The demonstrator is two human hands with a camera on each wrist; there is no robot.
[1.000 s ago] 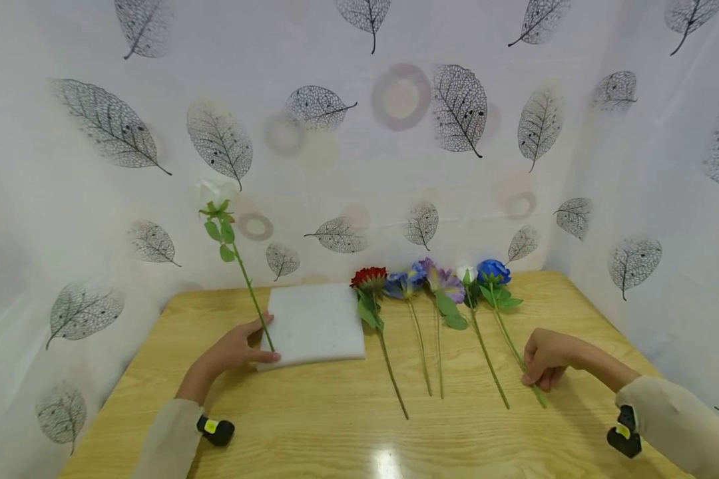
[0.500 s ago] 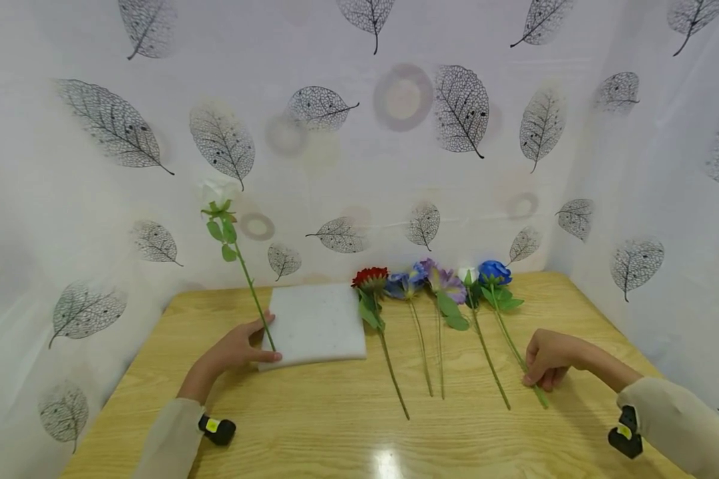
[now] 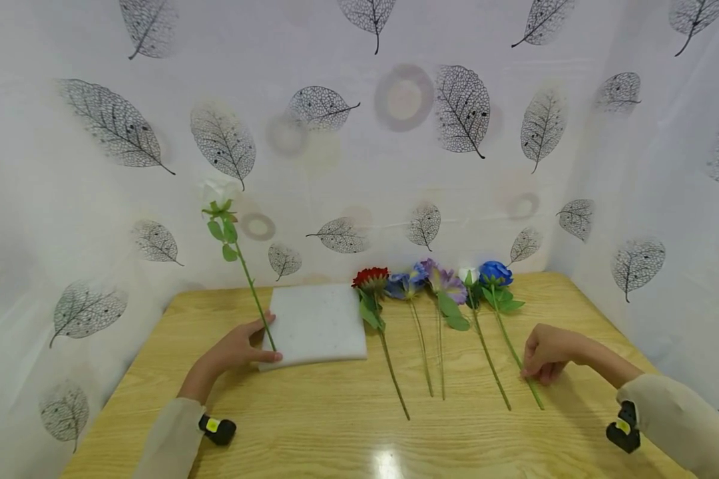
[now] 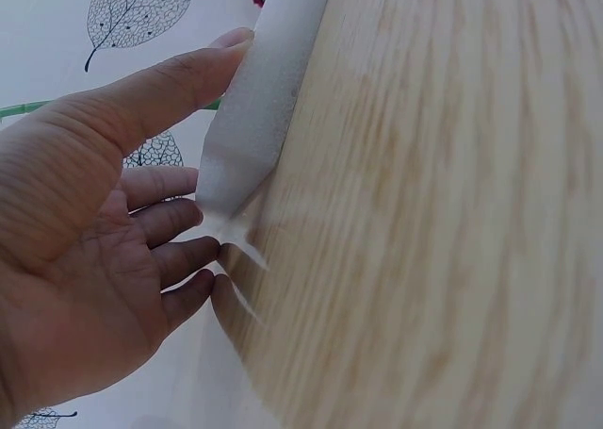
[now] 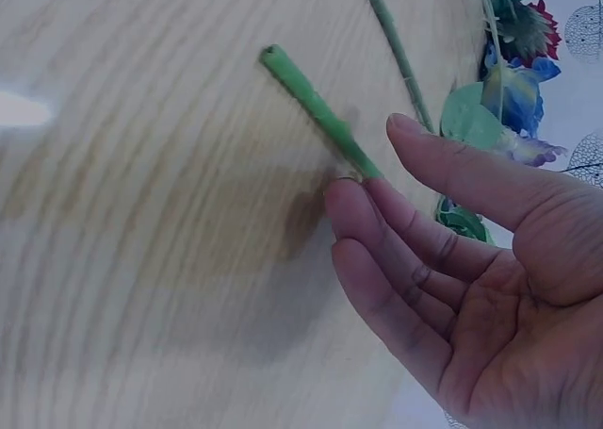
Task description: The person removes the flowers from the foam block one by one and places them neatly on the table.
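Note:
A white rose on a long green stem stands tilted to the left over the white foam block. The left hand spans the block's left edge, thumb near its front corner; in the left wrist view its loosely extended fingertips meet the foam's side. A blue rose lies farthest right in the flower row. Near the lower end of its stem is the right hand. In the right wrist view the thumb is apart from the other fingers, and the stem runs out of sight behind their tips.
Between foam and blue rose lie a red flower, a blue-violet flower, a purple flower and a white rosebud, stems toward the front. A leaf-patterned curtain hangs behind the wooden table.
The right hand has shifted slightly away from the person, up along the blue rose's stem, and the stem's lower end has moved slightly left. The left hand and white rose stay put.

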